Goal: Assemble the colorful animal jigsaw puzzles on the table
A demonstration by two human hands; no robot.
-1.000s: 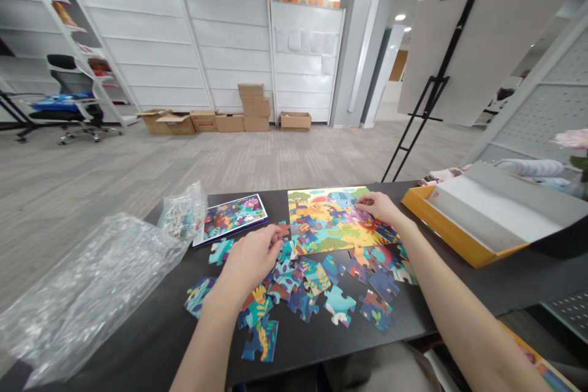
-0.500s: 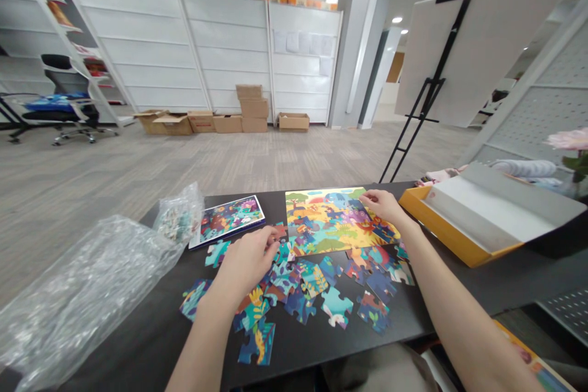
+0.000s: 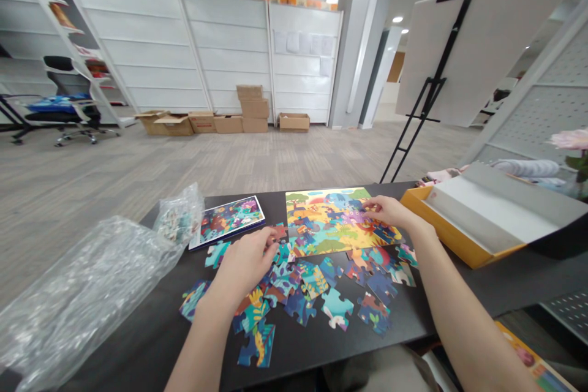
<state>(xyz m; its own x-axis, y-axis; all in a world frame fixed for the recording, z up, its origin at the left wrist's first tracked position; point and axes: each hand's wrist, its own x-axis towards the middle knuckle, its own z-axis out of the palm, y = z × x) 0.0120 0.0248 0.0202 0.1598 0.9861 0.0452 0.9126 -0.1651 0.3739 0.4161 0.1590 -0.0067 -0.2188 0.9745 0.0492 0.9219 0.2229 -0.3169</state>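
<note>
My left hand [image 3: 250,256] rests low over loose jigsaw pieces, its fingers curled; whatever they hold, if anything, is hidden. A reddish-brown piece [image 3: 279,231] lies at its fingertips. Over the right part of a yellow animal-picture board [image 3: 340,242], my right hand [image 3: 389,211] pinches what looks like a small dark jigsaw piece [image 3: 361,208]. Other dark pieces lie on that board. Several loose pieces spread before me, among them a turquoise one [image 3: 337,306] and a dark blue one with a yellow stripe [image 3: 257,346].
A small picture card [image 3: 232,219] lies at the back left beside a bag of pieces [image 3: 179,217] and crumpled clear plastic [image 3: 92,294]. At the right stands an open yellow box [image 3: 468,242]. All of this is on a black table [image 3: 312,352].
My right hand has moved slightly toward me, from the board's upper right edge to lower over its picture. My left hand stays nearly still.
</note>
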